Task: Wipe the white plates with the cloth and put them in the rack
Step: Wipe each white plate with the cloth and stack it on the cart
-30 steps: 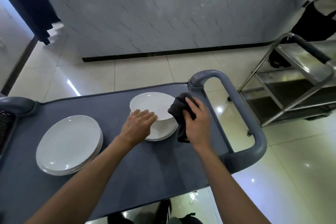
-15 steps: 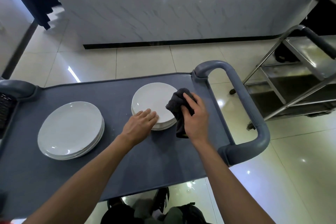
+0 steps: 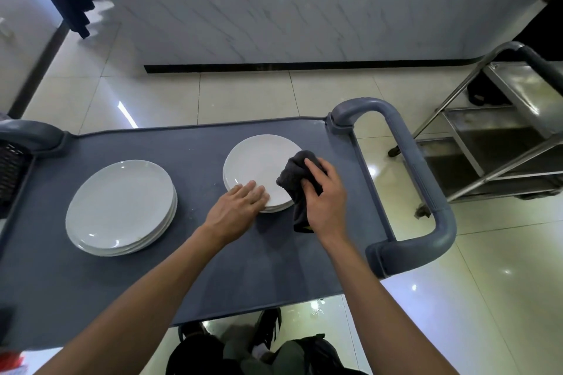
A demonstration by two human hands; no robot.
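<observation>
Two stacks of white plates lie on a grey cart top (image 3: 195, 268). The smaller stack (image 3: 259, 164) is at the right, the larger stack (image 3: 120, 207) at the left. My left hand (image 3: 236, 210) rests flat, fingers straight, on the near rim of the right stack. My right hand (image 3: 324, 195) grips a dark grey cloth (image 3: 297, 172) and holds it against the right edge of that stack's top plate. Part of the cloth hangs down below my palm.
A thick grey cart handle (image 3: 414, 179) loops at the right end. A steel trolley with shelves (image 3: 502, 131) stands on the tiled floor further right. A dark basket (image 3: 10, 170) sits at the left edge. A marble wall rises beyond.
The top plate, tilted up a second ago, now lies flat on its stack. Both hands stay at the plate's near and right edges. The camera has shifted slightly.
</observation>
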